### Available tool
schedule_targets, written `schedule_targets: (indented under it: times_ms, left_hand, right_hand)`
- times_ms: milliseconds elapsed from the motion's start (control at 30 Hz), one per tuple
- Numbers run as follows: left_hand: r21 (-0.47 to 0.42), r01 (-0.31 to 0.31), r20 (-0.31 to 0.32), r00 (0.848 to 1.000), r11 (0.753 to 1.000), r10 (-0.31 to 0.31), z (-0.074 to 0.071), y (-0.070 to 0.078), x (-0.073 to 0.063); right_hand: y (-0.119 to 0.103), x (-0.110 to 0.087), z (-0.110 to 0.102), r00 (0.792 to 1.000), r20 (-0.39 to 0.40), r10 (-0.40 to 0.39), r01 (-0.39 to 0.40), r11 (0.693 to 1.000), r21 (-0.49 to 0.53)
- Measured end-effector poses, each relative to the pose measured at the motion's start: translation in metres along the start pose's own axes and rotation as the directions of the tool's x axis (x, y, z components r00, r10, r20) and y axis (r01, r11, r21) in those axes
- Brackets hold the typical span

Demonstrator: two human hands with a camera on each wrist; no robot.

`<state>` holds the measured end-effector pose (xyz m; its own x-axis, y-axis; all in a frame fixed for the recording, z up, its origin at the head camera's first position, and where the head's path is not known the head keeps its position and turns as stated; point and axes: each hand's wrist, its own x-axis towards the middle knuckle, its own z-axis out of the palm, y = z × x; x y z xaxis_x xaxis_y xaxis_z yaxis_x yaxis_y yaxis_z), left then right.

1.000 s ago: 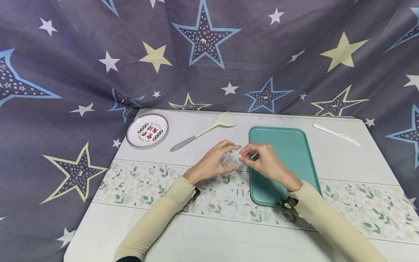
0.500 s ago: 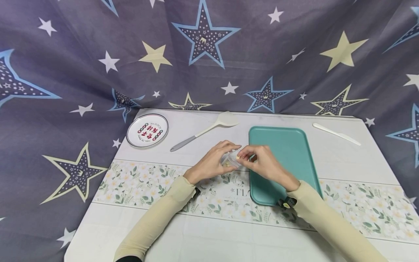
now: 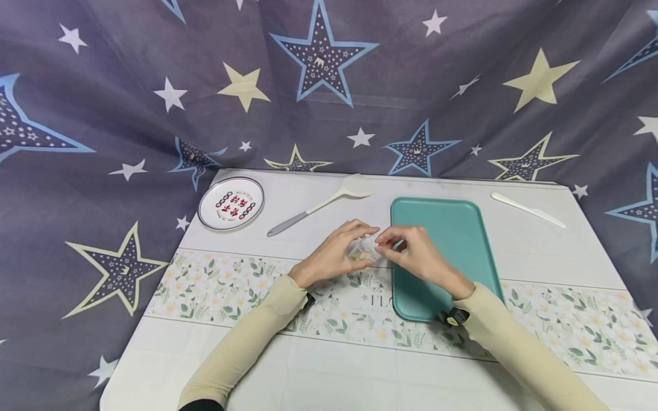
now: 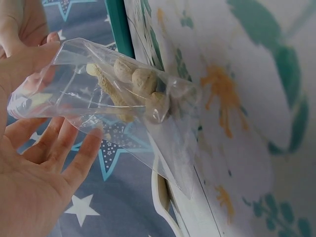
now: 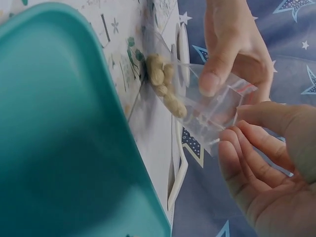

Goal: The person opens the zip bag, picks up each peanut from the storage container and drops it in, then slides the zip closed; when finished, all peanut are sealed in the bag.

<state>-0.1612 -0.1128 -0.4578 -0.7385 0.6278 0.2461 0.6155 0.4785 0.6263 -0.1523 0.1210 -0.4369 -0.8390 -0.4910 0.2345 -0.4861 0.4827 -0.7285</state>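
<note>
A small clear plastic bag [image 3: 363,250] with several pale peanuts [image 4: 134,80] in its bottom hangs just above the table, beside the left rim of a teal tray [image 3: 452,228]. My left hand [image 3: 341,248] holds the bag between thumb and fingers [image 4: 81,148]. My right hand [image 3: 398,244] meets it from the right, over the tray's left edge. Its thumb and fingertips [image 5: 231,143] pinch the bag's open end [image 5: 232,101]. The peanuts [image 5: 163,84] lie toward the table side in the right wrist view. The left thumb [image 5: 213,74] presses on the bag from above.
A round white plate [image 3: 231,204] with red print stands at the back left. A white spoon with a grey handle [image 3: 321,204] lies beside it. A white plastic knife [image 3: 528,210] lies at the back right. Starry cloth [image 3: 329,85] hangs behind the floral-covered table [image 3: 565,331].
My right fingertips held a small pale piece and moved slightly left to the bag's opening. The piece no longer shows. The left hand stayed in place.
</note>
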Motion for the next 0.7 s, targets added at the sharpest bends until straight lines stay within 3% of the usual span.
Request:
schedule_targets:
  times_ms: [367, 700]
  left_hand:
    - [0.001, -0.009, 0.001, 1.0, 1.0, 0.009, 0.0, -0.001, 0.001]
    - [0.015, -0.013, -0.011, 1.0, 1.0, 0.013, 0.001, -0.002, 0.0]
  right_hand:
    - [0.006, -0.006, -0.02, 0.997, -0.061, 0.037, -0.039, 0.998, -0.043]
    - [0.028, -0.017, -0.033, 0.989, -0.136, 0.053, -0.065, 0.994, -0.086]
